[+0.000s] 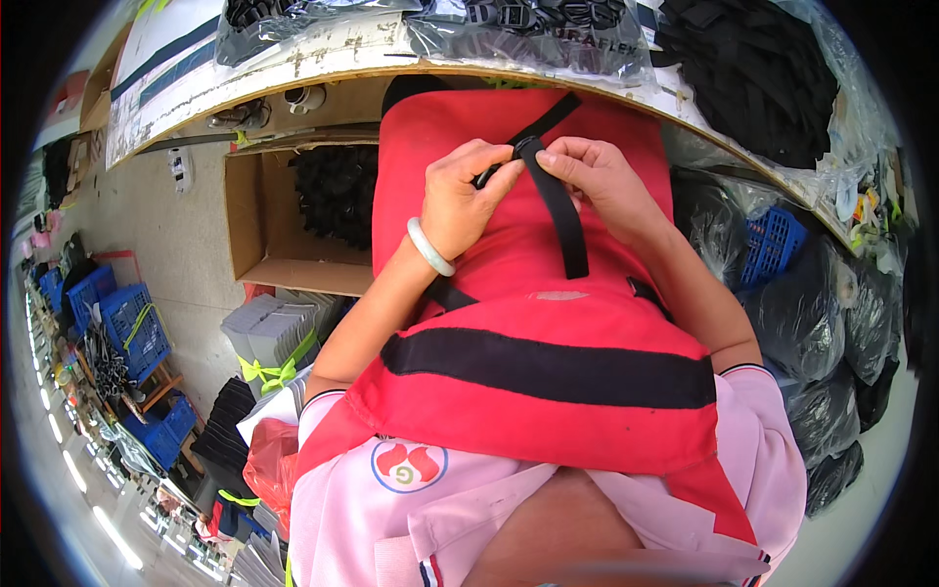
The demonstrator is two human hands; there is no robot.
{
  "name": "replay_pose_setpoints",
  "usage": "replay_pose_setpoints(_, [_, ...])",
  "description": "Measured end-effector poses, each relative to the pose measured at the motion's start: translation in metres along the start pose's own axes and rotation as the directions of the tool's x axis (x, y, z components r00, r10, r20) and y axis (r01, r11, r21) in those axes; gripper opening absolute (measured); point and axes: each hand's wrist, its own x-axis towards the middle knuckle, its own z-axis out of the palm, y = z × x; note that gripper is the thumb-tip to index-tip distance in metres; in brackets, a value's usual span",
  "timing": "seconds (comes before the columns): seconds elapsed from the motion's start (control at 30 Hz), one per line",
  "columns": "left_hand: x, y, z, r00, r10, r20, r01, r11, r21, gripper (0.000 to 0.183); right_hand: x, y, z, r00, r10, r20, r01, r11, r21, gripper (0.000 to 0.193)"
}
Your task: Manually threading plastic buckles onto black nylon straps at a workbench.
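Observation:
Above my red-covered lap, both hands work close together at a black webbing strap (pixel 565 230). My left hand (pixel 464 194), with a pale bangle at the wrist, pinches a small black buckle (pixel 525 149) between thumb and fingers. My right hand (pixel 604 184) is closed, its thumb and forefinger gripping the strap just beside the buckle. One strap end hangs down over the red apron (pixel 440 347); another stretches up and to the right past the fingertips. My fingers partly hide the buckle, so its exact shape is unclear.
A worktable (pixel 372 83) edges the far side, carrying clear bags of black buckles (pixel 528 24) and a pile of black straps (pixel 748 78). A cardboard box (pixel 249 210) with black pieces stands left. Black plastic bags (pixel 802 318) and a blue basket (pixel 773 245) crowd the right.

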Motion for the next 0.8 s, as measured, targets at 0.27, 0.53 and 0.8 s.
replay_pose_setpoints(0.27, [-0.002,-0.001,-0.005,0.992,-0.105,0.070,0.113,0.987,-0.114,0.013,0.007,0.004,-0.009,0.995,0.052,0.090,-0.057,0.997,0.053,0.022])
replay_pose_setpoints(0.53, [0.001,0.001,-0.006,0.998,0.057,0.036,-0.059,0.997,0.049,0.012,0.008,0.003,0.002,0.992,0.118,0.048,-0.127,0.946,0.299,0.019])
replay_pose_setpoints(0.8, [-0.004,0.001,-0.004,0.999,0.034,0.009,-0.034,0.999,0.015,0.012,0.008,0.009,0.007,0.993,0.110,0.042,-0.117,0.940,0.321,0.018])
